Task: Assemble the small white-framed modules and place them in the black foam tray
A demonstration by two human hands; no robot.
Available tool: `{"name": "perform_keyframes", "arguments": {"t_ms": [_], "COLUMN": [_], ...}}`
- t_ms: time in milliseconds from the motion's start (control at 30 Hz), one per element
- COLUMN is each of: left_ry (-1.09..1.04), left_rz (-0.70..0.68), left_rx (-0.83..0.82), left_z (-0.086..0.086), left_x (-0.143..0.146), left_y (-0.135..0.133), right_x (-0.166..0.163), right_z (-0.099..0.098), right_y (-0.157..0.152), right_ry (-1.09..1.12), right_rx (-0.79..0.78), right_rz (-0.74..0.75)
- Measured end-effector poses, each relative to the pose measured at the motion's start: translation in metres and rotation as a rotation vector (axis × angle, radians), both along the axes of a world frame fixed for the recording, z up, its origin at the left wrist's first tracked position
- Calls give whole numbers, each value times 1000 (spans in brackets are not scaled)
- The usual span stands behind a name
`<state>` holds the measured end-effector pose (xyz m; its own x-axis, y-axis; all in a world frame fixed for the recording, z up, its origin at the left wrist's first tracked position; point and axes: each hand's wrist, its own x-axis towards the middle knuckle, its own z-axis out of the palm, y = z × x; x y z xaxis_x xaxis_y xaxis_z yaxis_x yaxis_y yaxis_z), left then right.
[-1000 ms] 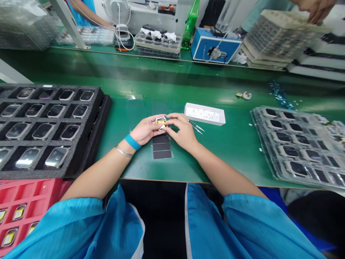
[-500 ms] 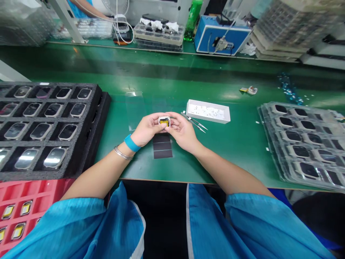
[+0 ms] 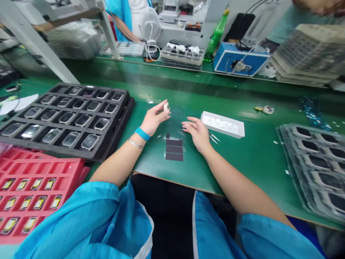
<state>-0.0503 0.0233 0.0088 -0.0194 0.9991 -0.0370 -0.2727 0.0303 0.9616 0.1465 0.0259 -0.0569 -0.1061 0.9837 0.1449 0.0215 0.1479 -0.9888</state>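
My left hand (image 3: 154,118) is raised over the green bench, fingers closed on a small white watch case (image 3: 166,107). My right hand (image 3: 196,131) has let go and hovers with its fingers spread and empty, just right of the case. Below and between the hands lie dark rectangular strips (image 3: 174,149) on a clear film. Metal tweezers (image 3: 215,137) lie by my right hand, in front of a shallow white parts tray (image 3: 237,131).
A black foam tray (image 3: 113,142) of watch cases sits at left, with a red tray (image 3: 67,169) of yellow parts nearer me. Clear blister trays (image 3: 296,151) lie at right. Across the bench stand a blue box (image 3: 229,57), a fan, stacked trays and other people.
My right hand has released the watch case and opened. The left hand alone carries it, lifted and shifted toward the black foam tray. The view has swung left.
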Motion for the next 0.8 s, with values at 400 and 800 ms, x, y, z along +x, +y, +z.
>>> {"name": "perform_keyframes", "arguments": {"t_ms": [400,800], "left_ry": [927,1246], "left_rz": [362,761], "left_rx": [461,-49], "left_z": [66,72], "left_x": [-88,-356], "left_y": [-100,33], "right_x": [5,-7], "right_z": [-5,11], "right_y": [-7,-14], "right_ry": [-288,-649], "right_rx": [42,174], "right_rz": [-6,3]}}
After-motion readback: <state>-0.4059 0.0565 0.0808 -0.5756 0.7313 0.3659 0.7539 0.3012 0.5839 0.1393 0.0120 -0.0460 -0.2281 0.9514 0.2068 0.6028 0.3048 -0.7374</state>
